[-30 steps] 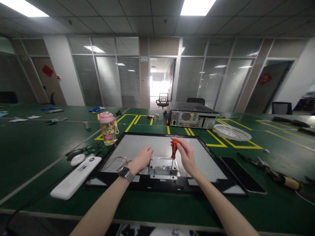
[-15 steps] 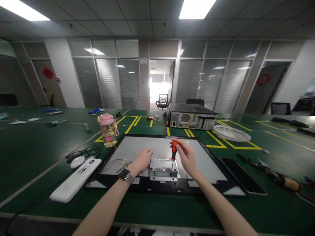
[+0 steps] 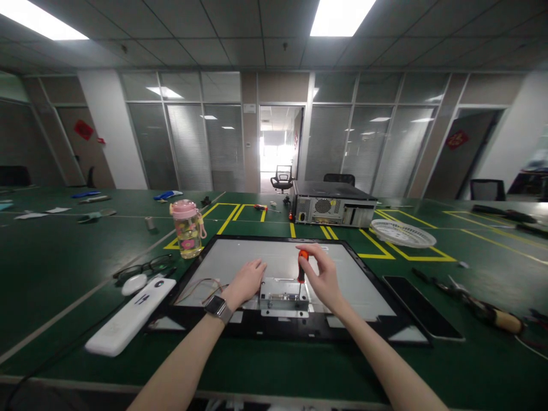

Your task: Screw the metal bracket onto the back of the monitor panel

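A flat display panel [image 3: 359,274] with a black frame and grey back lies before me on the green table. On its near middle sits a silver metal bracket [image 3: 283,313]. My right hand [image 3: 326,279] grips the orange-and-black handle of a screwdriver [image 3: 302,268], whose shaft points down onto the bracket's right part. The exact spot under its tip is too small to make out. My left hand [image 3: 246,281] lies flat on the panel at the bracket's left edge, fingers stretched out, holding nothing. Thin wires [image 3: 197,285] lie on the panel left of that hand.
Left of the panel are a pink-lidded bottle [image 3: 187,228], glasses [image 3: 145,266] and a long white device [image 3: 132,317]. Behind stands a computer case [image 3: 334,204], with a white basket [image 3: 402,232] beside it. A black phone [image 3: 422,307] and tools [image 3: 492,314] lie right.
My right hand has shifted slightly, with the screwdriver's handle turned a little in the fingers. The left hand stays in place beside the bracket.
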`<action>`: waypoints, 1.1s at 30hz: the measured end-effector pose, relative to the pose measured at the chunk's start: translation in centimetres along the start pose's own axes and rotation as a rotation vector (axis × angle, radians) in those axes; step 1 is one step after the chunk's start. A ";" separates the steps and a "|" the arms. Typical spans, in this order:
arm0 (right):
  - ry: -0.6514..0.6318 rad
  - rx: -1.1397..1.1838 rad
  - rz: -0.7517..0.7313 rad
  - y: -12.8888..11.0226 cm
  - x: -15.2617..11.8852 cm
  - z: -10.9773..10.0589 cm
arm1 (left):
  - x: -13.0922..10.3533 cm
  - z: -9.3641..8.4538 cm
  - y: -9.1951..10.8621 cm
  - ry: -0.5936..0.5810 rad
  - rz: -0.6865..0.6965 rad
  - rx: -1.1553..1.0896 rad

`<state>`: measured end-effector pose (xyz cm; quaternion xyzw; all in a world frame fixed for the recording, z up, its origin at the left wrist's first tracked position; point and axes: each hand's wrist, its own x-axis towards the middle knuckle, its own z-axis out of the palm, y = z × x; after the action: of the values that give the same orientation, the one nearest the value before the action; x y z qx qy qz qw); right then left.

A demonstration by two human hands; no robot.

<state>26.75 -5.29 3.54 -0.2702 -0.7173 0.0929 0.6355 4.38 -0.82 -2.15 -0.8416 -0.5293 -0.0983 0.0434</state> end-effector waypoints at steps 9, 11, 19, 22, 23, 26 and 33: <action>-0.061 0.068 0.053 0.5 -0.5 -0.1 | 0.0 0.2 0.0 0.023 -0.003 -0.020; -0.044 0.050 0.051 0.5 -0.5 0.0 | 0.0 0.1 0.0 0.018 0.005 0.001; -0.085 0.061 0.046 0.3 -0.3 0.0 | 0.0 0.4 -0.1 0.018 0.009 0.011; -0.079 0.092 0.079 0.4 -0.4 0.0 | -0.1 0.3 0.0 0.018 0.009 0.004; -0.085 0.109 0.092 0.4 -0.5 0.0 | -0.1 0.2 0.0 0.018 0.008 0.007; -0.124 0.170 0.128 0.4 -0.5 0.0 | -0.2 0.1 0.2 0.015 -0.005 0.024; -0.027 -0.005 0.039 0.2 -0.3 0.0 | -0.1 0.5 -0.1 0.027 -0.005 0.015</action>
<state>26.79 -5.25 3.19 -0.2843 -0.7206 0.1071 0.6232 4.35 -0.75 -2.69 -0.8384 -0.5317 -0.1056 0.0566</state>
